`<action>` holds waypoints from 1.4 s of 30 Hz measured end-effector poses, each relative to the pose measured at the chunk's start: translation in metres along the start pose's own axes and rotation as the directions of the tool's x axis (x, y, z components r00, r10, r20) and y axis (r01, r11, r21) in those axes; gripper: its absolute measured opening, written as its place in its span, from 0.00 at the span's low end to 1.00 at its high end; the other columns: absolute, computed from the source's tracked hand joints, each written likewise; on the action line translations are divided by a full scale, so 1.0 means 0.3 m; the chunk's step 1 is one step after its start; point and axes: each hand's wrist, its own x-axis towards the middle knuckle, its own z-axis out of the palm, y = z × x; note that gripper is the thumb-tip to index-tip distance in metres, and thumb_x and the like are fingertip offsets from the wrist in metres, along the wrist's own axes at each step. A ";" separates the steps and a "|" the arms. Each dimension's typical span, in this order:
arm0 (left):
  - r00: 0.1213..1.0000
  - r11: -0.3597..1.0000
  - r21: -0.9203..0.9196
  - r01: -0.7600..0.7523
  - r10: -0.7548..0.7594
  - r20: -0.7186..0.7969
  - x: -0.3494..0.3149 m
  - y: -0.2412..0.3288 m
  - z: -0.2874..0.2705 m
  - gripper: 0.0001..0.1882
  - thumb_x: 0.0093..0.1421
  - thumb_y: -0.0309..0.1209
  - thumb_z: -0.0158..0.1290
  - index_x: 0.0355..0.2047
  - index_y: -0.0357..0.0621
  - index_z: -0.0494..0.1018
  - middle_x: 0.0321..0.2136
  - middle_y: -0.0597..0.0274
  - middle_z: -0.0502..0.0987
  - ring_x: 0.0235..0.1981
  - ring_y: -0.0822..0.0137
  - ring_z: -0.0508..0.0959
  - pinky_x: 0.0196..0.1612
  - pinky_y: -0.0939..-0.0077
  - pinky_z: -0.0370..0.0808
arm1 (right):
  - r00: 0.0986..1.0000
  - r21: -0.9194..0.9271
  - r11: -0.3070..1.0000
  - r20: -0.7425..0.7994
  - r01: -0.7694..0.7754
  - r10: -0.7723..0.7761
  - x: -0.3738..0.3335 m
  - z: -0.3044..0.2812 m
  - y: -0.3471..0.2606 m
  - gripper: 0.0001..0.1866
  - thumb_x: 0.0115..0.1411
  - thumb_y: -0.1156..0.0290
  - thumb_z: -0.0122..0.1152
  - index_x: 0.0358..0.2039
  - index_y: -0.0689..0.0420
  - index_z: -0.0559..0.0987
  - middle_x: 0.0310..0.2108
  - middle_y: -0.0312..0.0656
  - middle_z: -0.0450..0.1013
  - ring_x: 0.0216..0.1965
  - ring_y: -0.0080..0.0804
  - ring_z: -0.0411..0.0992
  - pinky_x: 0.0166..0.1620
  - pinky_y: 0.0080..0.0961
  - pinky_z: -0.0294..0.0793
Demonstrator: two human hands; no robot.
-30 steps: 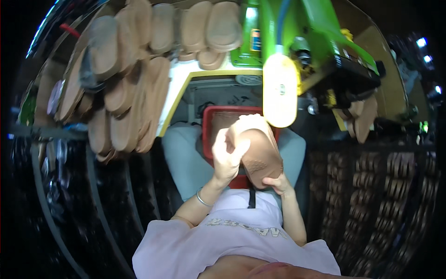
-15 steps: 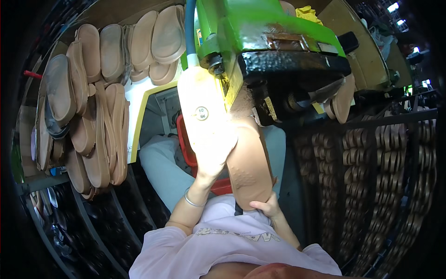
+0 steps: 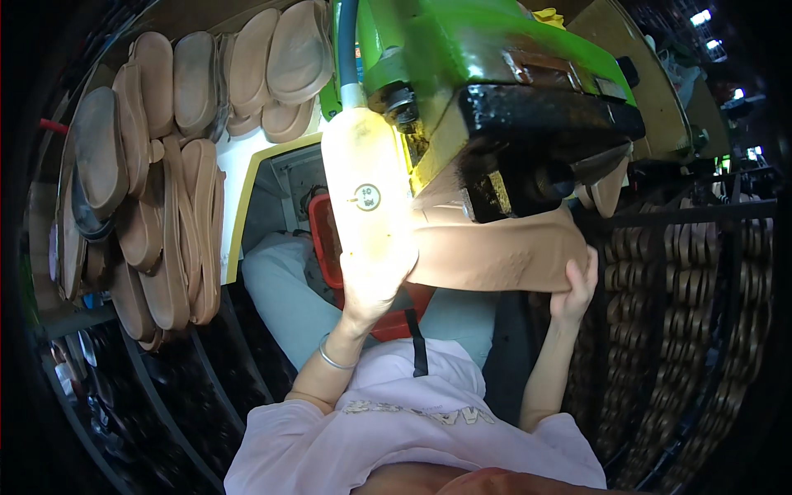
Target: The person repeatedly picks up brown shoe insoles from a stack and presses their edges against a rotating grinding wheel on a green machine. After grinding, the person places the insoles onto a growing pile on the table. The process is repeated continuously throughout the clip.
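A tan shoe sole [image 3: 503, 254] with a patch of small bumps lies sideways under the head of a green and black machine [image 3: 528, 82]. My right hand [image 3: 576, 285] grips its right end, fingers curled over the edge. At the other end my left hand [image 3: 375, 279] is closed on the sole, its thumb along the edge. A bright work lamp [image 3: 365, 181] hangs over that hand and hides most of its fingers in glare. The sole's far edge passes out of sight behind the machine's black lower part.
Tan soles [image 3: 171, 280] are piled on the left, beside a white tabletop with a yellow edge [image 3: 239, 206]. A red bin [image 3: 323, 231] sits between my legs. Racks of soles [image 3: 693, 305] fill the right, and a cardboard box [image 3: 635, 82] stands behind the machine.
The sole has turned from pointing toward me to lying sideways. My right hand has swung outward to the right and forward with its end, while my left hand stays near the lamp.
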 end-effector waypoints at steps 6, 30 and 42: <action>0.992 0.995 -0.098 0.017 -0.029 -0.124 -0.035 0.089 -0.022 0.20 0.54 0.21 0.57 0.48 0.27 0.70 0.38 0.57 0.77 0.37 0.72 0.76 0.41 0.80 0.74 | 0.993 0.134 0.988 0.095 -0.076 0.064 0.159 0.142 -0.023 0.15 0.54 0.77 0.57 0.43 0.61 0.68 0.40 0.41 0.70 0.43 0.27 0.69 0.49 0.24 0.68; 0.910 0.936 0.033 0.349 -0.347 0.228 -0.273 0.000 -0.302 0.25 0.52 0.24 0.58 0.50 0.29 0.67 0.45 0.56 0.75 0.46 0.70 0.74 0.51 0.74 0.69 | 0.862 0.021 0.997 0.504 -0.080 0.059 0.065 0.601 -0.012 0.13 0.46 0.82 0.67 0.35 0.63 0.78 0.34 0.37 0.76 0.36 0.23 0.73 0.43 0.20 0.71; 0.997 0.989 0.147 0.009 -0.019 0.073 0.033 -0.034 0.014 0.17 0.60 0.25 0.53 0.49 0.31 0.70 0.43 0.58 0.76 0.43 0.72 0.74 0.49 0.78 0.69 | 0.839 -0.155 0.938 0.419 -0.310 0.347 -0.287 0.323 0.112 0.21 0.51 0.76 0.65 0.44 0.67 0.71 0.42 0.44 0.73 0.43 0.29 0.72 0.47 0.24 0.72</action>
